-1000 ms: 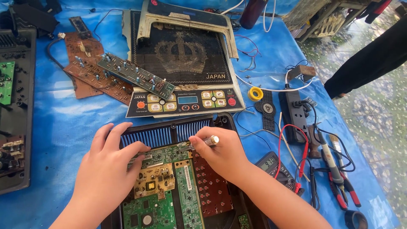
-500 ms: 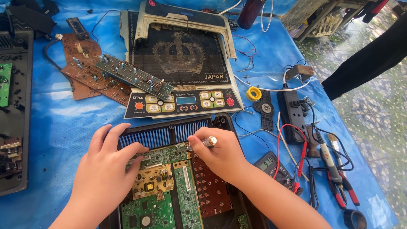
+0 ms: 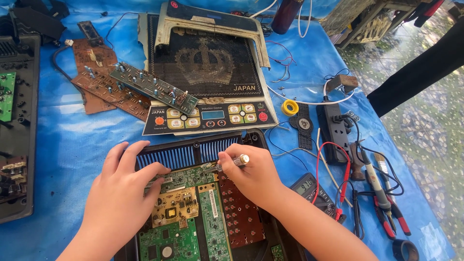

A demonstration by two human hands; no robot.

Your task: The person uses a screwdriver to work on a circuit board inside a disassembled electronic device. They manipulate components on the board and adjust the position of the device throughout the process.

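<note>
The right hand [image 3: 253, 176] is pinching a small screwdriver [image 3: 232, 163] in its grip, tip working at the green circuit board [image 3: 186, 176] inside the black casing [image 3: 193, 147], while the left hand [image 3: 123, 186], fingers spread, is pressing that board's left edge. If the tip is slipping, it could be gouging the board's tracks or jabbing the left fingers just beside it.

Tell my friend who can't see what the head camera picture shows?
A person's left hand rests on green circuit boards in an open black case, while the right hand holds a small silver-tipped tool to them. Boards, wires and pliers lie on a blue sheet.
</note>
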